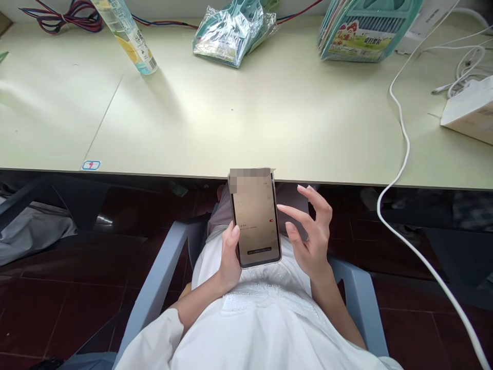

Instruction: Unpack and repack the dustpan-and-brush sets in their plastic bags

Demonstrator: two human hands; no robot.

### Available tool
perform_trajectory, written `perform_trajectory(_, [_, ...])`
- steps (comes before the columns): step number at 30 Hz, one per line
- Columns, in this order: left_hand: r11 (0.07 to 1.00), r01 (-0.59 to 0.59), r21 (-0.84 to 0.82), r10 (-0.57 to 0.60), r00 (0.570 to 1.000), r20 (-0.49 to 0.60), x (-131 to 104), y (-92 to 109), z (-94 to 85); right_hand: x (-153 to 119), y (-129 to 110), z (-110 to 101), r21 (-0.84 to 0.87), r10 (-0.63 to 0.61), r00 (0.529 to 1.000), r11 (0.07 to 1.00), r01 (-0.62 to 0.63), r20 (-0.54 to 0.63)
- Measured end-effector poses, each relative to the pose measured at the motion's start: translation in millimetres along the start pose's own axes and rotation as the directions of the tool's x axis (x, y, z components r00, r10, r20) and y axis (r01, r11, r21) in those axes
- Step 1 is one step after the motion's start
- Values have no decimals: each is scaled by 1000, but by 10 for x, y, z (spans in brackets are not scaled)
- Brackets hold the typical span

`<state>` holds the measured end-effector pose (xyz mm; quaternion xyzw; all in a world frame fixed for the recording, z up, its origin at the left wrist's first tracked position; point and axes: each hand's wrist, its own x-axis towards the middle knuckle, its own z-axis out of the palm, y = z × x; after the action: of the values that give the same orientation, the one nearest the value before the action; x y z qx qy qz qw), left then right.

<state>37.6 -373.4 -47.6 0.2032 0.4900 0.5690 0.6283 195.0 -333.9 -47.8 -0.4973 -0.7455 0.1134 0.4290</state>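
Observation:
A smartphone (257, 226) with a lit screen is held upright over my lap, just in front of the table edge. Its top part is blurred by grey blocks. My left hand (231, 259) grips the lower left side of the phone, thumb along the edge; the other fingers are hidden behind it. Just right of the phone hovers my right hand (314, 239), fingers apart and holding nothing. Its index fingertip is close to the phone's right edge; I cannot tell whether it touches.
On the pale table (246, 123) stand a drink bottle (133, 43), a plastic-wrapped teal dustpan set (234, 36) and a stack of teal packs (362, 38). A white cable (404, 139) hangs over the edge at right, near a white box (470, 110). Chair armrests (162, 272) flank me.

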Motion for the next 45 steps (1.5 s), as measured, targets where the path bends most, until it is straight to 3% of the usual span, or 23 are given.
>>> perform_trajectory(8, [1000, -6, -28, 4, 999, -53, 1, 0, 7, -5, 4, 31, 6, -12, 1000, 1000, 12, 14])
perform_trajectory(20, [1000, 2, -22, -2, 999, 40, 8, 5, 21, 41, -25, 41, -10, -13, 998, 1000, 13, 60])
perform_trajectory(27, [1000, 1, -18, -1, 1000, 23, 12, 5, 26, 51, -41, 43, 11, -17, 997, 1000, 16, 76])
perform_trajectory(37, [1000, 14, -9, -14, 1000, 18, 10, -16, 7, 44, -31, 38, 1, -24, 997, 1000, 24, 69])
perform_trajectory(45, [999, 1, -36, 0, 1000, 2, 2, -13, 4, 22, -11, 44, 44, -31, 1000, 999, 31, -2])
